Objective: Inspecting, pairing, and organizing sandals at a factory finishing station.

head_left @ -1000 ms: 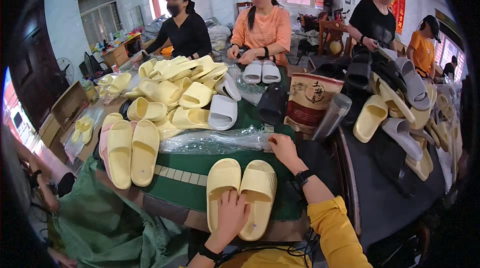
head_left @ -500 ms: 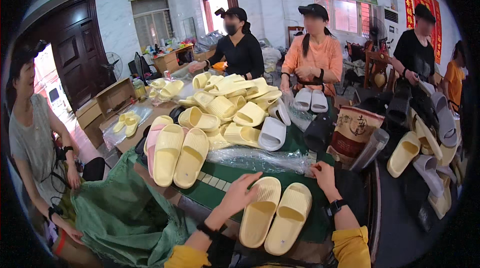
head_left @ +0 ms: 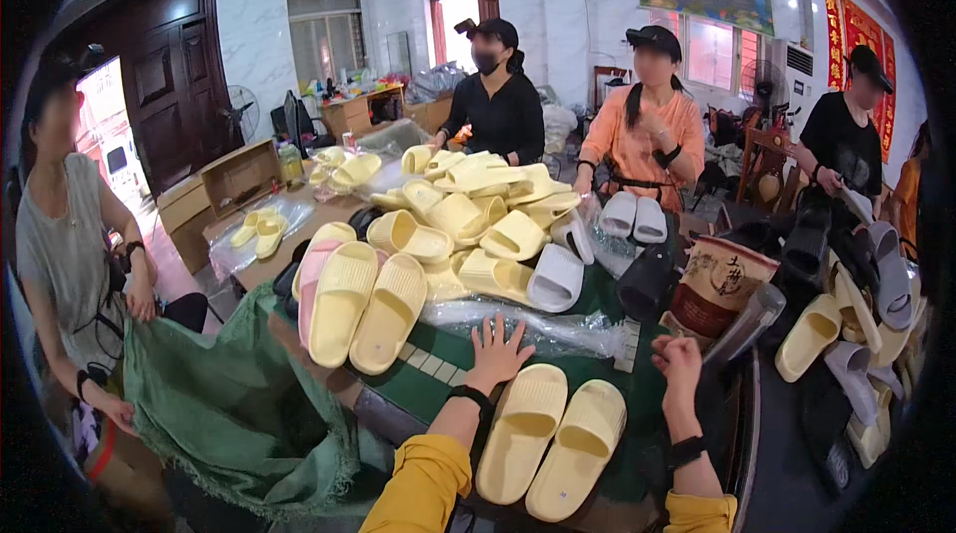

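My left hand (head_left: pixel 498 354) lies with its fingers spread on the near edge of a bundle of clear plastic bags (head_left: pixel 568 332). To the right of the bags, my right hand (head_left: pixel 679 366) is raised with its fingers curled inward; whether anything thin is between them is too small to tell. Between my forearms, a pair of pale yellow slides, a left slide (head_left: pixel 518 438) and a right slide (head_left: pixel 576 458), lies side by side with the toe straps pointing away from me. Neither hand touches this pair.
A heap of yellow slides (head_left: pixel 468 210) covers the table's middle, with a white slide (head_left: pixel 556 277) at its edge. Another yellow pair (head_left: pixel 388 314) stands at left. A brown printed bag (head_left: pixel 719 284) stands at right. A person at left holds green woven cloth (head_left: pixel 229 404); several people work across.
My left hand has moved up from beside the yellow pair onto the plastic bags, its fingers spreading. My right hand has come off the bags' end and shifted right. The view has swung slightly left.
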The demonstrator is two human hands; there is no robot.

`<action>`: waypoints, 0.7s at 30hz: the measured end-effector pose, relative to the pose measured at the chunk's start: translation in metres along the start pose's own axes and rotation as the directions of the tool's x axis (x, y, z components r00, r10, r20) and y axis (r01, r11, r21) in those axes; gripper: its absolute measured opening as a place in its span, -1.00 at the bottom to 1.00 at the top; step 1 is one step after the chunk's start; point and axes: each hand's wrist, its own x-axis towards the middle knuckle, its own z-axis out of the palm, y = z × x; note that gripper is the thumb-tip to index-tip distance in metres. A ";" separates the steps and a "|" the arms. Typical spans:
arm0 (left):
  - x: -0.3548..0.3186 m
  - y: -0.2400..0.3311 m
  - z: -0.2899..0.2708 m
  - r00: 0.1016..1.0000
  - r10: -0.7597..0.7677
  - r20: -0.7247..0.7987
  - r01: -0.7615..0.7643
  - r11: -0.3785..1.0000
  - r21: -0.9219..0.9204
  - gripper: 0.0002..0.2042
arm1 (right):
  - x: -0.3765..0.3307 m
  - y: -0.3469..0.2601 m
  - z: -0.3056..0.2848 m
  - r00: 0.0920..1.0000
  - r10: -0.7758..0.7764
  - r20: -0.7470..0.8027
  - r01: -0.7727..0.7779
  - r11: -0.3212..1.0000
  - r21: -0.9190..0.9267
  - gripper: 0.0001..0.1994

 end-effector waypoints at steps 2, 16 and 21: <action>0.001 -0.001 0.001 1.000 0.008 0.013 -0.008 1.000 0.010 -0.33 | -0.006 -0.017 -0.007 0.997 -0.084 0.000 0.082 0.982 0.172 -0.91; -0.001 0.004 -0.005 0.999 -0.028 0.043 0.027 1.000 0.010 -0.32 | -0.033 -0.124 -0.038 0.722 -0.533 -0.442 0.650 0.741 0.167 -0.84; 0.002 0.002 -0.002 0.999 -0.011 0.032 0.010 1.000 0.012 -0.32 | -0.086 -0.188 -0.076 0.546 -0.671 -0.501 0.810 0.576 0.112 -0.79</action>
